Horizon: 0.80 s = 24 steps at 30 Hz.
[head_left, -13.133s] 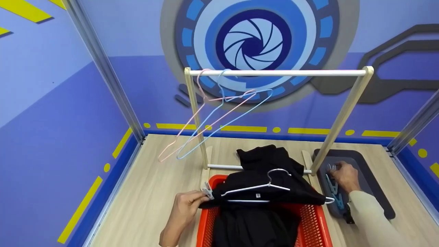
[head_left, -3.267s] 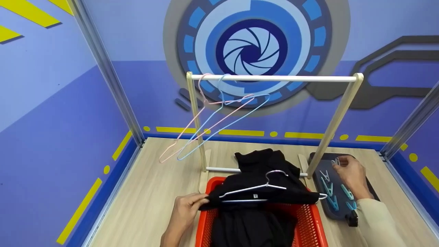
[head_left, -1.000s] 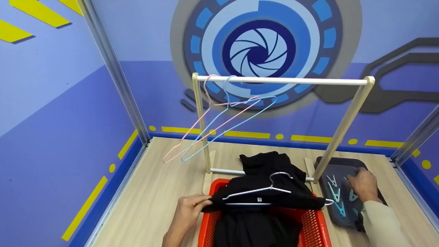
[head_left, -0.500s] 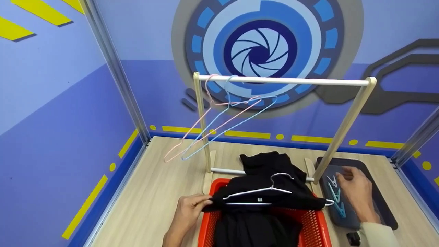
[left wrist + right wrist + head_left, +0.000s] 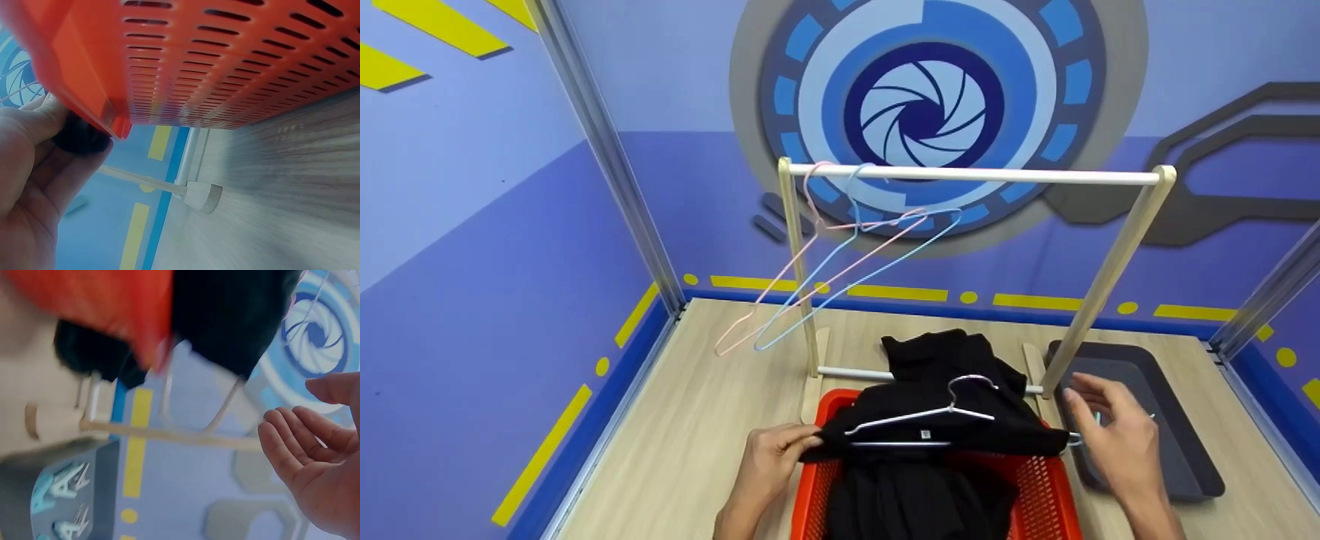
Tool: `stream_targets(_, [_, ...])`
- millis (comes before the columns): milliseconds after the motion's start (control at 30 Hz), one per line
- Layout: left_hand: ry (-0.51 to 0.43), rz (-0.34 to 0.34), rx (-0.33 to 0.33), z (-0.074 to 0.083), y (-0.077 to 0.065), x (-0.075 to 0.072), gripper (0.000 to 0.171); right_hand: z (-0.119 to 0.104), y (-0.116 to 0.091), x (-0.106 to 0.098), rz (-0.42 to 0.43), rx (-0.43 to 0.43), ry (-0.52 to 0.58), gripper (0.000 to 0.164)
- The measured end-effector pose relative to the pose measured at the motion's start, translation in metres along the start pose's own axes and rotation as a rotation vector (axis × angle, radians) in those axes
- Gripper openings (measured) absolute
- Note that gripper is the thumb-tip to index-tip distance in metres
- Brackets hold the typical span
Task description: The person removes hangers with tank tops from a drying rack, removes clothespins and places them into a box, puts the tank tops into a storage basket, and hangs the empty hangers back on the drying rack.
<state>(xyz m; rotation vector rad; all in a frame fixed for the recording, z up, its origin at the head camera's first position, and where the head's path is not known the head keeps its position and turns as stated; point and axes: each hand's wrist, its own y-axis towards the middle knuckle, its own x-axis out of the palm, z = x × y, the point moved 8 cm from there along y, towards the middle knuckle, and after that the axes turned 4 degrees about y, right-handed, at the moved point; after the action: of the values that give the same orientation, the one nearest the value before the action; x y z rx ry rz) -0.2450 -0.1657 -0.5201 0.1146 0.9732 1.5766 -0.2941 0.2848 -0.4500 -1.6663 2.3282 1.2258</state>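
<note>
My left hand point(image 5: 765, 461) pinches the left end of a black garment point(image 5: 885, 397) with a small white label, draped over the red basket point(image 5: 807, 495). The left wrist view shows dark cloth point(image 5: 81, 135) between thumb and fingers. A white hanger point(image 5: 898, 421) sits in the garment, its hook upward and its right end sticking out of the cloth. My right hand point(image 5: 1119, 442) is spread beside that end; in the right wrist view its palm point(image 5: 332, 495) holds nothing, apart from the white hanger end point(image 5: 194, 432). Clothespins point(image 5: 64, 484) lie in the grey tray point(image 5: 1185, 442), largely hidden by that hand in the head view.
A rack point(image 5: 1110, 285) with a white top rail point(image 5: 997, 175) stands behind the basket. On its left side hang a pink hanger point(image 5: 765, 289) and a light blue hanger point(image 5: 900, 259). More black cloth point(image 5: 919, 499) fills the basket. Blue panels surround the wooden tabletop point(image 5: 682, 420).
My right hand has let go of a clothespin in the tray and moved left, near the hanger's end. The grey clothespin at my left fingers in the oldest frame is gone from there.
</note>
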Motion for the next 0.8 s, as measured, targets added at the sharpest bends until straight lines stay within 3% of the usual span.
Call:
stream_targets(133, [0.006,0.007,0.003,0.000,0.000,-0.001,0.011,-0.025,-0.007,0.009,-0.040,-0.127,0.059,0.023])
stream_targets(400, [0.010,0.005,-0.002,-0.001,-0.001,0.001,0.012,-0.057,-0.019,0.033,-0.212,-0.235,0.142,0.032])
stream_targets(800, [-0.027,0.002,-0.048,0.000,-0.001,0.000,0.011,-0.076,-0.027,0.063,-0.271,-0.412,0.121,0.041])
